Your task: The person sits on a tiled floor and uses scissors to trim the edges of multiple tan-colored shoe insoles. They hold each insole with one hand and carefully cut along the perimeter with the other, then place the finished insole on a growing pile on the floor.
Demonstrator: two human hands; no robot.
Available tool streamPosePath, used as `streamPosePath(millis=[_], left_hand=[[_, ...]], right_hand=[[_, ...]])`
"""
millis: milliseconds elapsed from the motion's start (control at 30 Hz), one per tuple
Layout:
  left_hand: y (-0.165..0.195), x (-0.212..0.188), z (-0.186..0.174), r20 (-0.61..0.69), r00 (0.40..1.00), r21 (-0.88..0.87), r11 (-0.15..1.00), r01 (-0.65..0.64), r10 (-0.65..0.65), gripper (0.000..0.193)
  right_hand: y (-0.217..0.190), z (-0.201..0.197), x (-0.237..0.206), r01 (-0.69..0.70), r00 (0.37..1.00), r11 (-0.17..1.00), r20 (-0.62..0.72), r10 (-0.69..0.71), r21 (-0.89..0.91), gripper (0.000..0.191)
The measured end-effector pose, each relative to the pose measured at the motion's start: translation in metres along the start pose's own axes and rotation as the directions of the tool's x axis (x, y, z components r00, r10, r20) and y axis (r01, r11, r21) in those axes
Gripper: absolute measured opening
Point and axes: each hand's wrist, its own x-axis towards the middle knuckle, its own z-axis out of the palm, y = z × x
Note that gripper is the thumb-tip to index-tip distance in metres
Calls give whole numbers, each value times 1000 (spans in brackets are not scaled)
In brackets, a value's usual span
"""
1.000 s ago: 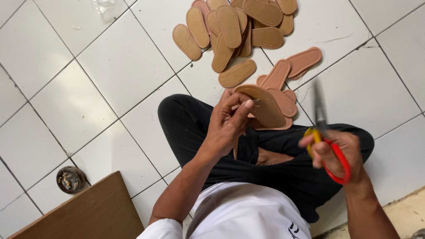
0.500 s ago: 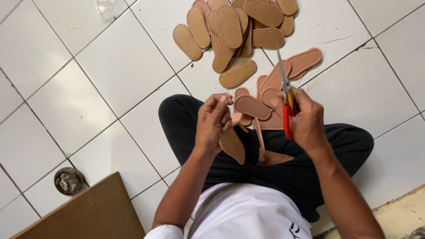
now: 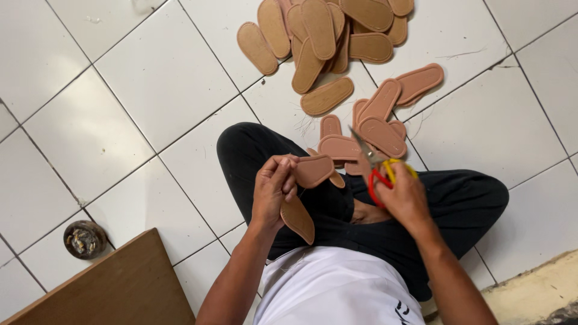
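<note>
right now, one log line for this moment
left hand: holds two tan insoles | right hand: holds scissors | insole pile on floor

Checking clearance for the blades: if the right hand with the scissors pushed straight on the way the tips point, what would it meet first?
Likely the pinkish soles lying just beyond the scissors in the right hand; depth is unclear.

Single head view, looking steeply down, close over lap
</note>
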Motion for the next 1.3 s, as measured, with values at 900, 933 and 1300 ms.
streamPosePath(millis=[900,933,1300], left_hand=[[-4,2,105,537,833,332,941,-63,-134,38],[-2,5,108,509,854,293,954,-58,-105,36],[1,27,107,380,925,212,970,-116,28,37]], right_hand=[[-35,-152,-34,181,979,827,-174,-103,532,21],[-35,-155,-40,255,948,894,-278,-156,368,19],[30,-104,-82,-418,697,489,615,-367,765,122]])
